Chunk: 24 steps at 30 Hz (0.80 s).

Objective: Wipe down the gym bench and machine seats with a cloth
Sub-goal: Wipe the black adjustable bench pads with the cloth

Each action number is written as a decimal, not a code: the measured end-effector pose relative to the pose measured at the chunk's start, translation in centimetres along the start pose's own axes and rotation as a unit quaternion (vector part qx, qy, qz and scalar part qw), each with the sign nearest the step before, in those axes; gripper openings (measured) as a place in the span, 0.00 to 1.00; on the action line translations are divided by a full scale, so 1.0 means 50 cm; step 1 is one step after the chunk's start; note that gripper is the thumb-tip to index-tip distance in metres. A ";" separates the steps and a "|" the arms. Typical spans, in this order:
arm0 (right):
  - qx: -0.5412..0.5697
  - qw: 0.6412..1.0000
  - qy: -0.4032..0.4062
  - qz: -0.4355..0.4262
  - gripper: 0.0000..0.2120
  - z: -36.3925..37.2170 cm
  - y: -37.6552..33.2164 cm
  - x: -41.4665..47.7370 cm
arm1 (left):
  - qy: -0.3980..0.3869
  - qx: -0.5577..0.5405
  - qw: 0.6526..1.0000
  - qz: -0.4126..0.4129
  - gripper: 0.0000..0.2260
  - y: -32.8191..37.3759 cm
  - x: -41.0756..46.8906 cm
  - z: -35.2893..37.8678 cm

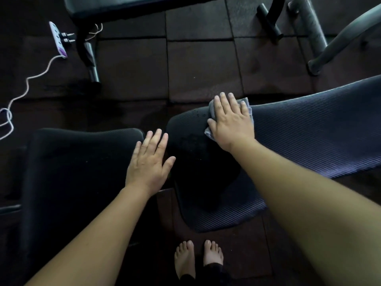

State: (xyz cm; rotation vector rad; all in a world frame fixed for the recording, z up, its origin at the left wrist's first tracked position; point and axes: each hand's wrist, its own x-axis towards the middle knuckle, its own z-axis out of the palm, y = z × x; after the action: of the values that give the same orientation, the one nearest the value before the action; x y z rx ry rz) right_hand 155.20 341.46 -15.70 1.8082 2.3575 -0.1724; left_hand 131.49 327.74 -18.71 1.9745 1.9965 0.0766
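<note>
Right grip (231,122), flat and unclenched, pressing grey cloth (208,132) onto ribbed surface (309,137). Left grip (149,162), also flat, holding nothing, lying at black seat (82,162) edge.

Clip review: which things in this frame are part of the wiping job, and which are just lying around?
In use:
grey cloth, pressed flat under the right hand
ribbed bench pad beneath the cloth
black seat pad beside it, with the left hand flat at its edge

Lying about:
power strip on the floor
white cord trailing from it
grey metal frame
</note>
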 end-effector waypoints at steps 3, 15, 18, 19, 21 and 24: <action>0.010 1.000 -0.007 -0.029 0.36 0.020 -0.078 -0.022 | 0.001 0.019 1.000 -0.023 0.32 -0.055 -0.012 -0.009; -0.047 0.994 -0.008 -0.102 0.35 0.008 -0.027 0.006 | -0.006 0.064 0.997 -0.048 0.31 -0.151 -0.089 0.001; -0.005 0.999 -0.016 -0.043 0.35 0.016 -0.121 0.058 | -0.002 0.067 0.996 -0.059 0.32 -0.173 -0.103 0.001; 0.002 0.999 -0.017 -0.050 0.36 0.024 -0.148 0.050 | -0.001 0.065 0.996 -0.061 0.32 -0.179 -0.107 0.002; -0.009 0.994 -0.026 -0.106 0.37 0.041 -0.183 -0.001 | 0.000 0.061 0.996 -0.061 0.32 -0.187 -0.114 0.004; -0.044 0.966 -0.049 -0.252 0.37 0.063 -0.179 -0.119 | 0.009 0.057 0.996 -0.062 0.32 -0.186 -0.121 0.010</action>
State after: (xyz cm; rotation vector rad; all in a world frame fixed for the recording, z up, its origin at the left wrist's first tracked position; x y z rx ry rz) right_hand 148.26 332.89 -17.68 1.1021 2.6518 -0.2070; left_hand 122.57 321.37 -20.48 1.9168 2.1746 -0.0502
